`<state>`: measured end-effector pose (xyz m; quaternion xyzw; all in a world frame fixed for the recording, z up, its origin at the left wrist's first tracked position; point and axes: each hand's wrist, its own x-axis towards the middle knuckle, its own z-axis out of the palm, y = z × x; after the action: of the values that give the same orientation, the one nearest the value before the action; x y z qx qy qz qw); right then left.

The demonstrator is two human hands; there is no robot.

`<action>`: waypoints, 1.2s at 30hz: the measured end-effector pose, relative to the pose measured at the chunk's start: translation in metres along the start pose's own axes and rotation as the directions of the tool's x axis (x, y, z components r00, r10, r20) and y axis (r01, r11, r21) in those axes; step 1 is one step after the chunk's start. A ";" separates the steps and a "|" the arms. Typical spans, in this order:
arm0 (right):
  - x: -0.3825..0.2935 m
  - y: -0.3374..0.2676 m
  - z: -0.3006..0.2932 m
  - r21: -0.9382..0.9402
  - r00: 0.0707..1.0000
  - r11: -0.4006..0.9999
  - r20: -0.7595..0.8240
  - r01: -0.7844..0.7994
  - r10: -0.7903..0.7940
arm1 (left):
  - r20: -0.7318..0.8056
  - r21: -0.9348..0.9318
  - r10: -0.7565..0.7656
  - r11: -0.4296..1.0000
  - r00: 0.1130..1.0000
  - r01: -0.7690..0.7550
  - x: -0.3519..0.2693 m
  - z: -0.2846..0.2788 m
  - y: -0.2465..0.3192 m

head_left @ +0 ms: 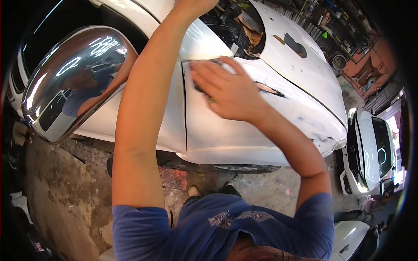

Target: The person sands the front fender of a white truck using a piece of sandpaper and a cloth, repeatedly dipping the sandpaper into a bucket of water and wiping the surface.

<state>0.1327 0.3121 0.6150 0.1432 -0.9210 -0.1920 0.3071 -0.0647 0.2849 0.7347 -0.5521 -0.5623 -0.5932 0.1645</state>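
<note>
My right hand lies palm down on the white front fender of a car, beside the door gap. Under its blurred fingers, dark edges of a thin pad or sheet show; its exact kind is unclear. My left arm reaches over the door, and my left hand is at the top edge near the windshield pillar, mostly cut off, so its grip is hidden. Right of my right hand, the fender has an elongated dark-edged damaged patch and whitish, dull areas.
A chrome side mirror juts out at left. Dry leaves and dark scraps lie in the cowl area; a dark sheet piece rests on the hood. Another white car stands at right. Below is a stained concrete floor.
</note>
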 end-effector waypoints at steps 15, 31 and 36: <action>-0.066 0.067 -0.034 0.291 0.956 0.911 0.068 -0.292 0.285 | 0.018 0.094 0.013 0.995 1.000 -0.015 0.001 0.003 0.003; -0.053 0.025 -0.008 0.269 0.943 0.923 -0.108 -0.276 0.314 | 0.020 0.137 0.007 0.991 1.000 -0.009 -0.002 0.008 0.003; -0.130 0.053 -0.035 0.190 0.895 0.875 0.093 -0.446 0.436 | 0.048 0.051 -0.082 0.996 0.995 0.080 -0.004 0.009 0.015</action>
<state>0.2468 0.3993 0.5981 -0.0440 -0.9512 -0.0235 0.3045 -0.0472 0.2862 0.7368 -0.5393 -0.6025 -0.5716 0.1398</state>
